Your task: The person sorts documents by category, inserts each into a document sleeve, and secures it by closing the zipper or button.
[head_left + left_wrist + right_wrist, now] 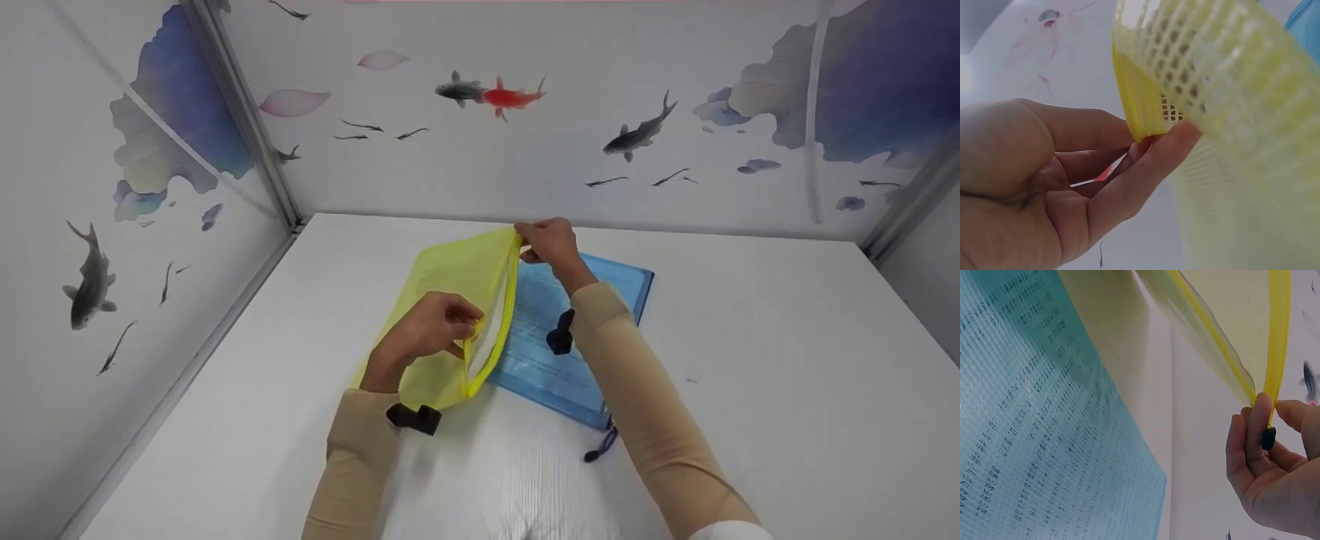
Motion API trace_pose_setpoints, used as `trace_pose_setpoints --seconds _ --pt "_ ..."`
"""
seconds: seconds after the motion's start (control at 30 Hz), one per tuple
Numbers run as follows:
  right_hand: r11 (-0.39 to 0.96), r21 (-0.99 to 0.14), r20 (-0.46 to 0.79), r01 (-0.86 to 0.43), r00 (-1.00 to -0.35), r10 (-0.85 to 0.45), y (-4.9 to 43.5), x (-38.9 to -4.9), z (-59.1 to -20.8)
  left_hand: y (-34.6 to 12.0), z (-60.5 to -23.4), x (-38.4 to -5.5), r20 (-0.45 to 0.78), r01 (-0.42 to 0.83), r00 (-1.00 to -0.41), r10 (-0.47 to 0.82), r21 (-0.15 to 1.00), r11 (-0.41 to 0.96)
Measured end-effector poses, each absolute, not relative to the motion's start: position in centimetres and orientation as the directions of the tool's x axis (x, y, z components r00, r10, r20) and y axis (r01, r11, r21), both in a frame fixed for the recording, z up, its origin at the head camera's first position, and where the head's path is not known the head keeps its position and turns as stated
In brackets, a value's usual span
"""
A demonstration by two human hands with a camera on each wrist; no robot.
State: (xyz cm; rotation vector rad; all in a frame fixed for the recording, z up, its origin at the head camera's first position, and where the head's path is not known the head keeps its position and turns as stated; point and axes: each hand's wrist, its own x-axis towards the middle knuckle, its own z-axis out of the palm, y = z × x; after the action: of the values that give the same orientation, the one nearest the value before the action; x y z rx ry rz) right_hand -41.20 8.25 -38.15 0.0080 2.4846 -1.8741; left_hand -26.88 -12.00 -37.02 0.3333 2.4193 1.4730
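A yellow mesh zipper pouch (450, 277) is held up at a tilt, its zippered mouth parted toward the right. My left hand (435, 326) pinches the near edge of the mouth; in the left wrist view thumb and fingertips meet on the yellow zipper band (1143, 107). With my right hand (551, 240) I pinch the far corner of the mouth, where a small dark tab (1269, 438) shows by the fingers. Below and to the right, a blue mesh zipper pouch (547, 330) lies flat on the table, printed sheets visible through it.
The white table (765, 375) meets white walls (525, 165) painted with fish and petals at the back and left. A dark zipper cord (602, 446) trails from the blue pouch's near corner. Black wrist mounts (415, 418) sit on both sleeves.
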Motion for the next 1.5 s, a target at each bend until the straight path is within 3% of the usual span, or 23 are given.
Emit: trace_pose_setpoints --seconds 0.27,0.57,0.8,0.97,1.23,1.5 --pt "0.215 -0.971 -0.099 0.106 -0.994 0.042 8.3 -40.9 -37.5 -11.2 -37.5 -26.7 -0.152 0.115 -0.896 0.417 0.828 0.549" --pt "0.257 -0.957 -0.121 0.131 -0.991 0.057 8.2 -40.7 -36.8 -10.4 -38.3 -26.6 -0.177 0.165 -0.874 0.453 0.768 0.619" --pt "0.262 -0.955 -0.134 0.137 -0.991 0.03 8.6 -40.2 -36.2 -9.3 -38.9 -26.0 -0.145 0.222 -0.889 0.435 0.694 0.685" --pt "0.257 -0.958 -0.132 0.127 -0.991 -0.001 8.8 -40.0 -35.7 -7.7 -38.9 -25.7 -0.087 0.204 -0.932 0.351 0.676 0.709" --pt "0.255 -0.956 -0.155 0.148 -0.988 -0.008 9.1 -39.9 -35.6 -4.5 -37.7 -28.1 -0.155 -0.01 -0.956 0.251 0.868 0.497" --pt "0.262 -0.948 -0.191 0.181 -0.981 -0.014 9.0 -39.9 -34.7 -2.3 -37.2 -31.8 -0.203 -0.163 -0.972 0.121 0.947 0.277"
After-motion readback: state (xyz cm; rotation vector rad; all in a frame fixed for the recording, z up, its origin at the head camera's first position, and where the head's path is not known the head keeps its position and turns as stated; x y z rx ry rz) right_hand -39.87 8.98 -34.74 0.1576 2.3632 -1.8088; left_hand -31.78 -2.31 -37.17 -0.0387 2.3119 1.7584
